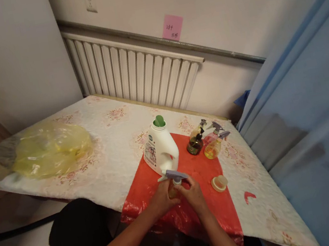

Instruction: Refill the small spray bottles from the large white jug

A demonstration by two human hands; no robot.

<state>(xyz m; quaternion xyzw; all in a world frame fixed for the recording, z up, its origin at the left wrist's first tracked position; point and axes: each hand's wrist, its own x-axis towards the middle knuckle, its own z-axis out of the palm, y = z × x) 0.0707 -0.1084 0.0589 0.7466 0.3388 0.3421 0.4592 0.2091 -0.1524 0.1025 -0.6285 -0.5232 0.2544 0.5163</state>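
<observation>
Low in the middle of the head view, a small spray bottle (173, 190) with a grey trigger head (176, 174) is between my hands. My left hand (162, 197) wraps round the bottle's body. The fingers of my right hand (192, 192) are closed at its neck, just under the trigger head. Right behind stands a large white detergent jug (160, 147) with its handle to the right and a green spout (159, 121) showing at the open mouth. A pale cap (219, 183) lies on the red plastic sheet (191, 169), right of my right hand.
Several bottles stand at the back right of the sheet, among them a dark pump bottle (194, 145) and a yellow spray bottle (213, 149). A red scrap (249, 196) lies on the flowered cover (116, 140). A yellow plastic bag (51, 149) is at left, a blue curtain (314, 105) at right.
</observation>
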